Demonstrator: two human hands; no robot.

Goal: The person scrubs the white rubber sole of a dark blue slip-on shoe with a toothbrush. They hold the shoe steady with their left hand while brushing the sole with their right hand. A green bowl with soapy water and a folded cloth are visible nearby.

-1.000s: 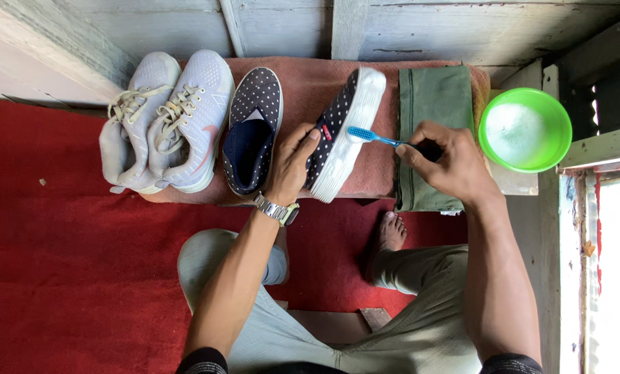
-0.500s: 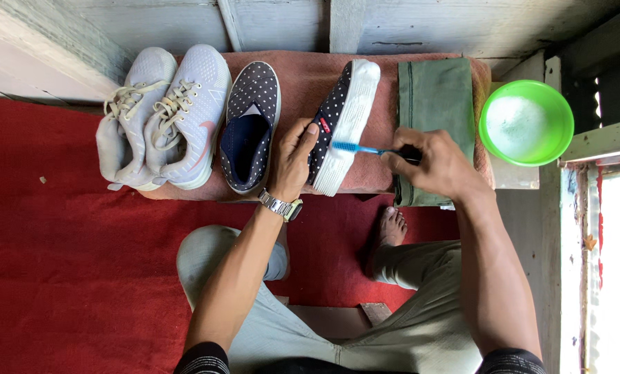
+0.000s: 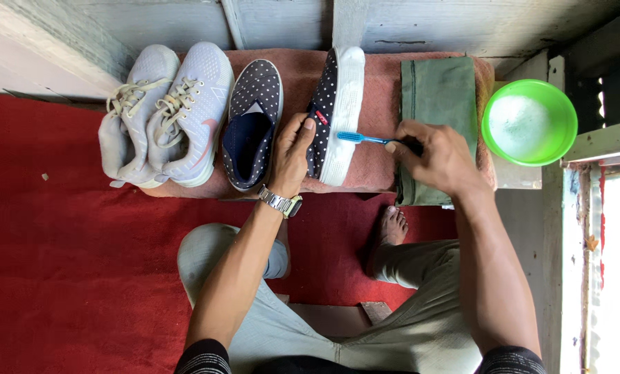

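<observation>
Right hand (image 3: 438,156) pinches toothbrush (image 3: 365,138), handle hidden; left hand (image 3: 292,152) clasps tilted shoe (image 3: 337,114).

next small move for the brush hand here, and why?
Probably a short stroke along the white sole of the dotted shoe. The right hand holds the blue toothbrush with its head on the sole's lower half, and the left hand steadies the shoe, tipped on its side. The green bowl of whitish liquid sits just right of the hand for a re-dip.
</observation>
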